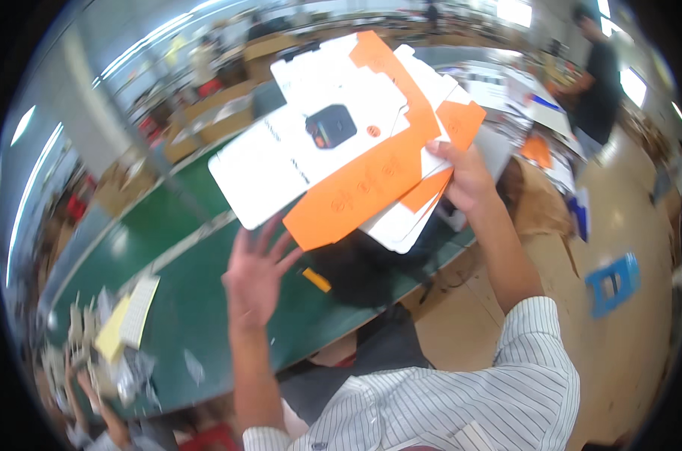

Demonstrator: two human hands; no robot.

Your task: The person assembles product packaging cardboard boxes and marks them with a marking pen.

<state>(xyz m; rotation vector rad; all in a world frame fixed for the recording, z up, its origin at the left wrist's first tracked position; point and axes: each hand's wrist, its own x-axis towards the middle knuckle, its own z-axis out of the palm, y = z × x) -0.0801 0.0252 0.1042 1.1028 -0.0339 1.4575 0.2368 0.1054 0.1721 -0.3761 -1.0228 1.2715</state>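
Note:
Unfolded white and orange carton blanks (363,192) are held up over the table, several flat sheets overlapping at an angle. The top one bears a dark printed device picture on its white panel. My right hand (467,177) grips their right side, thumb pressed on the upper face and the other fingers hidden beneath. Below the lower left edge of the blanks is my left hand (252,279), its fingers spread and nothing in it. Its fingertips come close to that edge; I cannot tell whether they touch.
A small yellow-orange piece (316,279) lies on the green table (205,331). Yellow and white paper sheets (130,319) and plastic bags are at the left, near another person's hands (93,391). A blue plastic stool (613,286) stands on the floor at right. Another person (598,83) stands far right.

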